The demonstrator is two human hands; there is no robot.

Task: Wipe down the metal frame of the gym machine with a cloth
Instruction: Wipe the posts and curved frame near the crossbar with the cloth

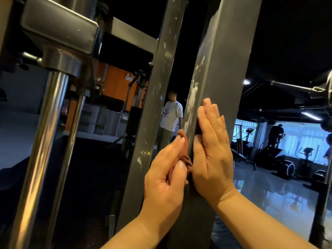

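Note:
Two grey metal uprights of the gym machine rise through the middle of the head view, the right one (pixel 222 65) smeared with pale streaks, the left one (pixel 156 90) dotted with marks. My left hand (pixel 165 178) pinches a bunched brown cloth (pixel 185 151) between thumb and fingers, at the right upright's left edge. My right hand (pixel 212 155) lies flat with straight fingers against the front face of the right upright; the cloth seems to pass under its palm.
Chrome guide rods (pixel 50 141) and a steel bracket (pixel 59 33) stand close at left. A person in a white T-shirt (pixel 170 121) stands behind the uprights. Cardio machines (pixel 291 159) and another person (pixel 276 133) are at the far right on a shiny floor.

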